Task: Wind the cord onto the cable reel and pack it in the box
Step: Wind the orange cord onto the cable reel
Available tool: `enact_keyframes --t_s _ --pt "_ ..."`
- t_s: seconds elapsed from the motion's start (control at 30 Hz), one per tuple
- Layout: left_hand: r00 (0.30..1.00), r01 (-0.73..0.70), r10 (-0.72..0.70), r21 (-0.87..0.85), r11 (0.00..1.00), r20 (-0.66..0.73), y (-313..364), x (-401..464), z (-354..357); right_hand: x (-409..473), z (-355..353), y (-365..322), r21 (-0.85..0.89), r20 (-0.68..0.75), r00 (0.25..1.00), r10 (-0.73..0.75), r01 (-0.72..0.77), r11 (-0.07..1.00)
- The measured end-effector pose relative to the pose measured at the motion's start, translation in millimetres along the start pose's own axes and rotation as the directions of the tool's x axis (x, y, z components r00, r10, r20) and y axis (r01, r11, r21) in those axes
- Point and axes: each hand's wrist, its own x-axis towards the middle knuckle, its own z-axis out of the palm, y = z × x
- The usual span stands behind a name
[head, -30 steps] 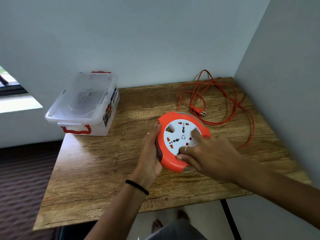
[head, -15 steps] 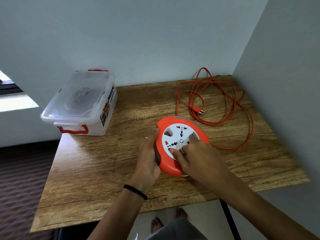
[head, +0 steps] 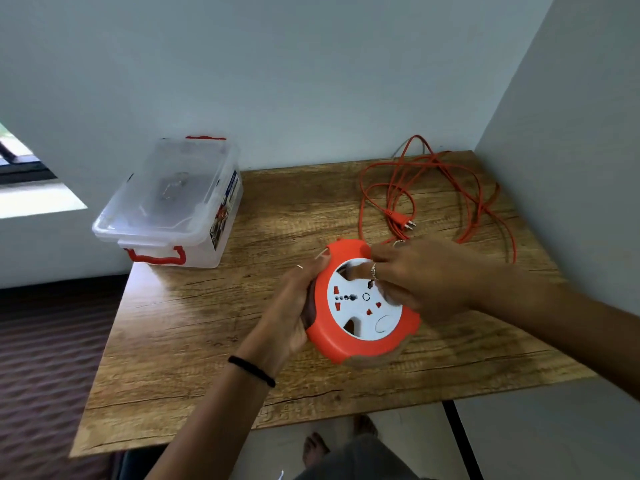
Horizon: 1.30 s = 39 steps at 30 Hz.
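The orange cable reel [head: 349, 344] with a white socket face is held tilted above the middle of the wooden table [head: 194, 323]. My left hand [head: 294, 306] grips its left rim. My right hand [head: 422, 275] lies over the upper right of the face, a finger hooked into a hole in the white disc. The orange cord [head: 478, 199] lies in loose loops at the back right of the table, its plug [head: 401, 221] just behind the reel. A clear plastic box [head: 180, 209] with a shut lid and red handles sits at the back left corner.
Walls close off the table at the back and on the right. The box overhangs the table's left back corner. Bare wood shows in front of the reel and to its left. Bare feet show on the floor below the front edge.
My right hand has moved from the lower part of the socket face up to its upper right, and the white disc has turned. The left hand keeps its grip on the rim.
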Motion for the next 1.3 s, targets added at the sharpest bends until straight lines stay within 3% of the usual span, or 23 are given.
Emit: enact_keyframes --t_s 0.1,0.23,0.47,0.53,0.7,0.93,1.17,1.3 --pt "0.999 -0.01 0.007 0.063 0.998 0.047 3.9 -0.8 -1.0 5.8 -8.6 1.5 -0.002 0.154 0.988 -0.024 0.024 1.0" --pt "0.997 -0.023 0.018 0.067 0.998 0.069 7.0 2.6 -1.0 19.4 -8.5 0.9 -0.158 0.214 0.977 0.01 0.025 0.987" --pt "0.996 -0.023 0.024 -0.018 1.0 0.086 10.6 15.6 -7.3 27.3 13.4 2.2 -0.351 -0.007 1.0 0.027 -0.027 0.936" --pt "0.992 -0.036 0.038 -0.015 0.999 0.123 12.6 19.9 -7.7 30.8 22.4 6.9 -0.313 -0.082 0.996 0.025 -0.049 0.949" --pt "0.995 0.01 -0.015 0.051 0.999 0.099 20.9 26.6 -11.0 35.8 21.3 8.0 -0.221 -0.032 0.992 0.123 -0.127 0.967" --pt "0.994 -0.076 0.06 0.168 0.983 0.097 25.9 28.1 -12.3 36.4 19.6 -5.5 -0.148 -0.066 0.972 0.224 -0.232 0.962" --pt "0.996 -0.083 0.084 0.037 0.996 -0.03 6.2 27.9 -5.8 30.2 38.1 -30.3 -0.048 -0.027 0.864 0.502 -0.503 0.863" --pt "0.991 -0.069 0.068 -0.002 0.998 -0.118 -5.8 32.0 -4.7 26.0 50.4 -47.8 0.116 0.015 0.761 0.649 -0.646 0.754"
